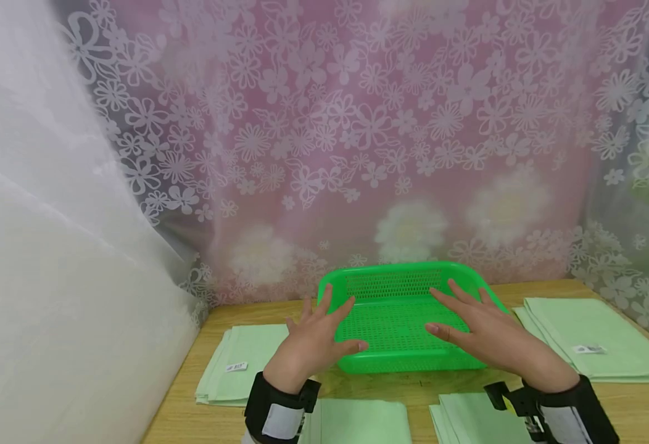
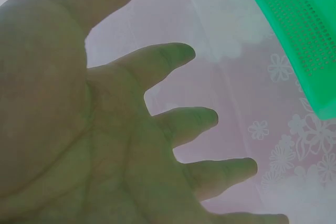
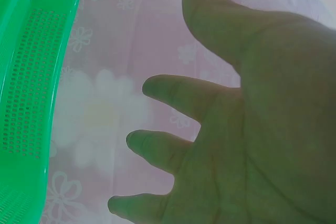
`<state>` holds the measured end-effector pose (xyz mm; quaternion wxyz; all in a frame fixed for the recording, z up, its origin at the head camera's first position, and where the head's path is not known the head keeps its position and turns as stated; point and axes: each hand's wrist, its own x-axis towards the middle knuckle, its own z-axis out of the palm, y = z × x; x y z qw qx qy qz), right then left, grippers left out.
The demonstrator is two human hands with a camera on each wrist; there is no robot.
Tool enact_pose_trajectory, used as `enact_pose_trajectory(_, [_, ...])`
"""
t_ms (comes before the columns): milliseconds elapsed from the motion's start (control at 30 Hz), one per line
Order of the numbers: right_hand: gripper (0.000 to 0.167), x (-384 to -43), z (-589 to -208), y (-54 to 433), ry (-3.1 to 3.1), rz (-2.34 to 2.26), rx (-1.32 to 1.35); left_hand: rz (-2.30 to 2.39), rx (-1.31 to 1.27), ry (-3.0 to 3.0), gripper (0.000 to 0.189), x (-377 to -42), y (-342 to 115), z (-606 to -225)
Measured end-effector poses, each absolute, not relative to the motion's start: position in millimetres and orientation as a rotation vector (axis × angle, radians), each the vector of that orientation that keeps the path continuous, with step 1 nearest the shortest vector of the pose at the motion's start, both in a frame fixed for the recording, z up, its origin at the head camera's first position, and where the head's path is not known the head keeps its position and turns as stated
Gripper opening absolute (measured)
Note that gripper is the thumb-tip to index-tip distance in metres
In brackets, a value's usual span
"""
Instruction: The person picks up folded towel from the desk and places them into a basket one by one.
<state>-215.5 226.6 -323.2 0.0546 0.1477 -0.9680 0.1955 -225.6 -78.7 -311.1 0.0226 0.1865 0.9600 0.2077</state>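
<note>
A green plastic basket (image 1: 413, 362) with perforated walls stands on the wooden table near the curtain, with nothing in it. My left hand (image 1: 316, 342) is spread at its left end, fingers straight and apart, and overlaps the rim in the head view. Over the basket's right end my right hand (image 1: 485, 330) is spread the same way, thumb pointing inward. Both palms are bare in the wrist views, where the basket wall (image 2: 299, 30) shows apart from the left fingers (image 2: 178, 124) and the right fingers (image 3: 163, 148).
Folded pale green cloths lie around the basket: one at left (image 1: 247, 351), one at right (image 1: 602, 339), and two at the front, left (image 1: 363, 422) and right (image 1: 469, 419). A flowered curtain (image 1: 358, 154) hangs behind the wooden table (image 1: 380, 385). White sheeting (image 1: 69, 246) closes the left side.
</note>
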Motion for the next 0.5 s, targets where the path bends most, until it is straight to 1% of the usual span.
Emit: enact_pose_trajectory(500, [0.081, -215.2, -323.2, 225.4, -2.931, 0.602, 0.459, 0.628, 0.572, 2.973, 0.084, -225.9, -79.3, -310.3])
